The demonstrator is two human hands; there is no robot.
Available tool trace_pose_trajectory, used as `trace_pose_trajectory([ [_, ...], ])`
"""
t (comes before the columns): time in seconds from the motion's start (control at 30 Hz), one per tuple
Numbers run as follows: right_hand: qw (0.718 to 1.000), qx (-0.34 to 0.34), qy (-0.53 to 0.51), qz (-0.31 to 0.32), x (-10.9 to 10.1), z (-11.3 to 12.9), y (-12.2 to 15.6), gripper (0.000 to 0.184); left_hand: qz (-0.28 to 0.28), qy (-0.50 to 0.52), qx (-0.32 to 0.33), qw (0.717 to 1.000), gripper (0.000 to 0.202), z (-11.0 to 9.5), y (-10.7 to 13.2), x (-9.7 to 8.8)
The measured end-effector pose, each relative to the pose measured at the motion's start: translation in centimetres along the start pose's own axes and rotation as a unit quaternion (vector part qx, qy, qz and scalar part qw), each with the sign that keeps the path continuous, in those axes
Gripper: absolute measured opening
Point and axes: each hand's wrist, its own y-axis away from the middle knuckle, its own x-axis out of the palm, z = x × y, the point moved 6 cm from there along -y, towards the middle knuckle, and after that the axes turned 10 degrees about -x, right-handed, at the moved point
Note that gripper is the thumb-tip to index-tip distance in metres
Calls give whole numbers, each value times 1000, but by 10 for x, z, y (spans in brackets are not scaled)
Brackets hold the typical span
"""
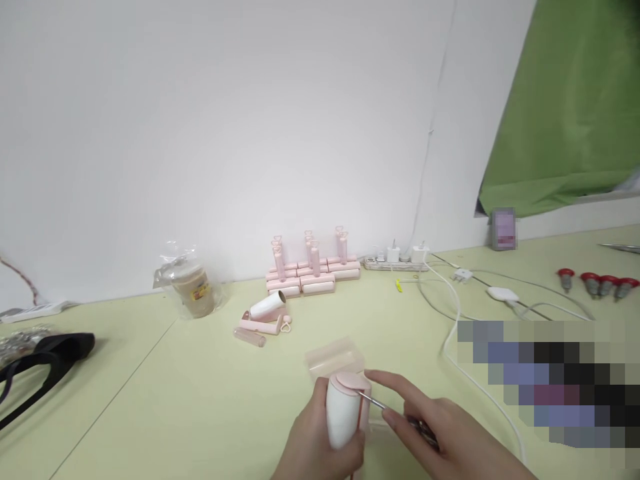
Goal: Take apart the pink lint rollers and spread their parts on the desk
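Observation:
My left hand [323,433] is wrapped round a white cylindrical device with a pink end cap [343,417], held upright near the table's front. A thin metal tool [373,400] with a slim shaft is gripped in my right hand [440,427]; its handle is mostly covered by my fingers. Its tip touches the edge of the pink cap, and my right index finger reaches to the cap's far side. Just behind the device lies a translucent pinkish sheet or bag [335,357].
Disassembled white and pink parts [267,303] lie mid-table. Behind them stand several pink devices [317,283] in rows. A bagged drink cup [195,293] is left. A power strip [395,265], a white cable [457,313] and red-topped pieces [590,280] are right. A black strap [60,353] is far left.

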Motion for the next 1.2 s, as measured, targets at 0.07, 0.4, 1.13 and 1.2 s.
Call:
trace_pose_trajectory([
  [0.07, 1000, 1, 17, -11, 1, -6, 0, 37, -4, -31, -3, 1000, 35, 0, -7, 4],
  [0.4, 990, 10, 122, -63, 7, -51, 18, 49, -2, -42, -47, 998, 23, -12, -29, 44],
  [1.13, 974, 112, 168, -104, -18, -70, -7, 49, -133, 34, 2, 991, 31, -42, -60, 65],
  [1.2, 969, 126, 181, -107, -20, -69, -9, 48, -148, 30, -5, 989, 28, -44, -63, 65],
])
